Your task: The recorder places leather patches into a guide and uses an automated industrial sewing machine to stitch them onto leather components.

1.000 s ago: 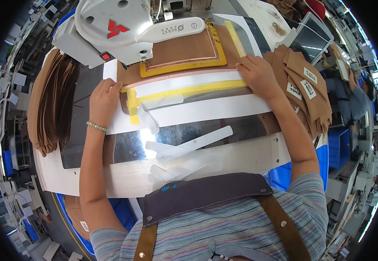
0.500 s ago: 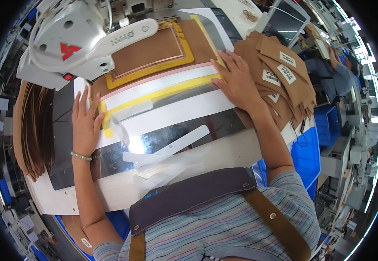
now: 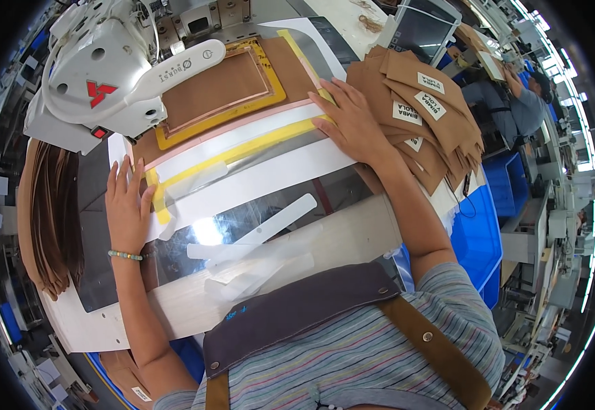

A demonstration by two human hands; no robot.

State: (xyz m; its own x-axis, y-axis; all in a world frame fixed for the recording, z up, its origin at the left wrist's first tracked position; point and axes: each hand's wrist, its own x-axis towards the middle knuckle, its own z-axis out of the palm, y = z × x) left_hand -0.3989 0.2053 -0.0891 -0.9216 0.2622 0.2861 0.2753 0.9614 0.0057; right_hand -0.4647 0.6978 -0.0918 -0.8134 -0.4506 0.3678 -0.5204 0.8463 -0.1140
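Note:
A flat brown panel [image 3: 291,60] lies under the machine, with a yellow frame [image 3: 278,90] on top of it. Along its near edge runs a pink line, then a white sheet [image 3: 270,169] crossed by yellow tape [image 3: 243,152]. My left hand [image 3: 128,208] rests flat at the sheet's left end, fingers pointing away and a little apart. At the right end my right hand [image 3: 353,123] presses by the panel's corner and the tape, fingers spread. Neither hand grips anything. A white machine head [image 3: 96,75] with a long rounded arm covers the panel's far left part.
Brown pieces are stacked [image 3: 41,219] at the left. Brown pieces with white labels [image 3: 397,75] fan out at the right, near a blue bin [image 3: 479,239]. Loose white strips [image 3: 273,229] lie on the shiny plate [image 3: 236,232] before me. Farther right sits another person [image 3: 506,102].
The whole view has shifted slightly left. Both hands keep their places at the ends of the sheet, and the panel and frame look unmoved between them.

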